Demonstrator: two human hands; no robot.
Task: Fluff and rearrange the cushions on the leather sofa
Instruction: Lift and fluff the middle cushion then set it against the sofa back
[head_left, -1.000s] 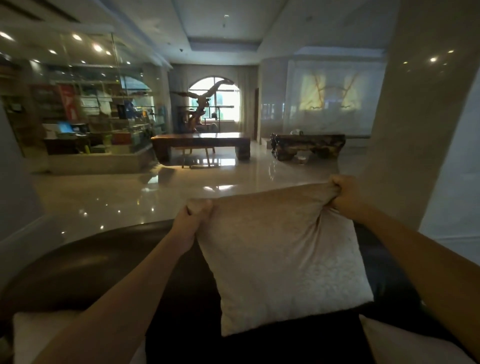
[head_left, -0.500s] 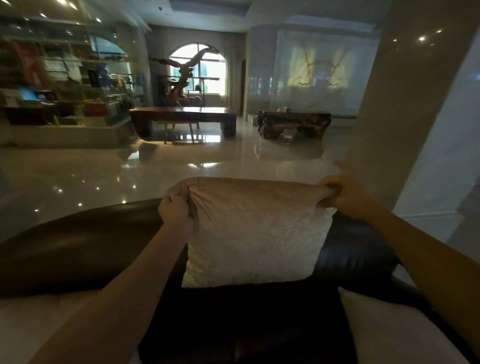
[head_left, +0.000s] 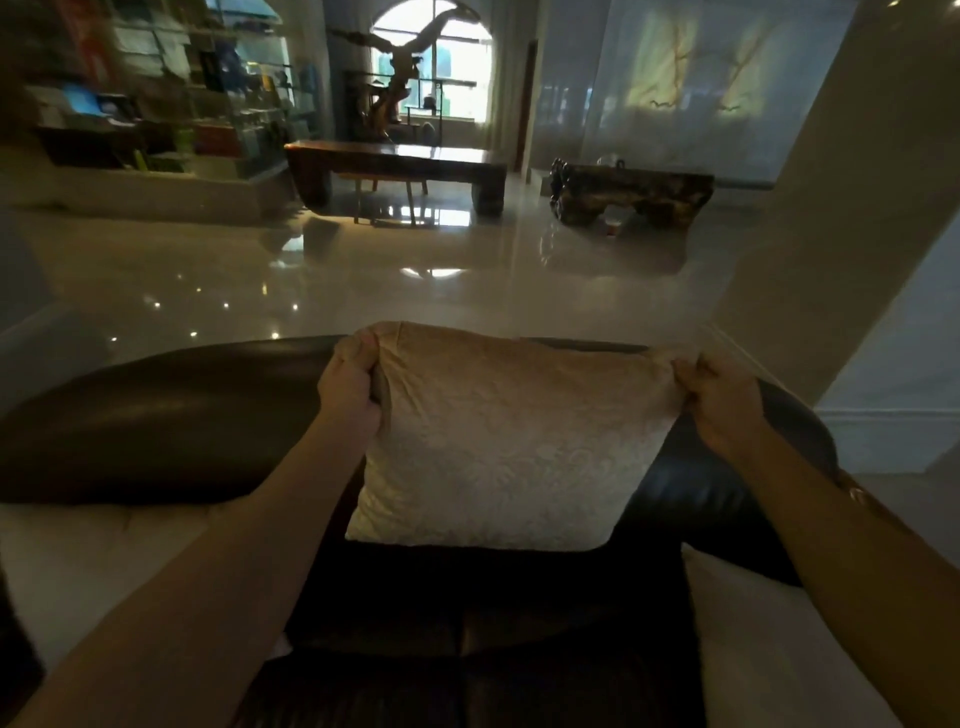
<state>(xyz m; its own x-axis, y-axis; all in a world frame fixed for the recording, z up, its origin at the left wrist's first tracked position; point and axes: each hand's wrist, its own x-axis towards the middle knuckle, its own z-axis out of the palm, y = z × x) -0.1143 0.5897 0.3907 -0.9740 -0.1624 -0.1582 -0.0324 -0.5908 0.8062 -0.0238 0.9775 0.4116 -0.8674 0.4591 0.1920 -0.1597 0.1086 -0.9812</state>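
A beige patterned cushion (head_left: 509, 447) stands upright against the backrest of the dark leather sofa (head_left: 156, 415), its lower edge on the seat. My left hand (head_left: 349, 382) pinches its top left corner. My right hand (head_left: 722, 400) pinches its top right corner. A pale cushion (head_left: 88, 566) lies on the seat at the left, partly behind my left arm. Another pale cushion (head_left: 769, 654) lies at the lower right, cut off by the frame edge.
Behind the sofa spreads a glossy tiled floor (head_left: 415, 270). A low wooden table (head_left: 400, 166) and a carved wooden bench (head_left: 631, 197) stand farther back. Glass display shelves (head_left: 171, 104) fill the left side. A wide pillar (head_left: 841, 208) rises at the right.
The cushion was tilted and held higher; it has come down and now stands square against the backrest. Both hands have kept their grip on its top corners.
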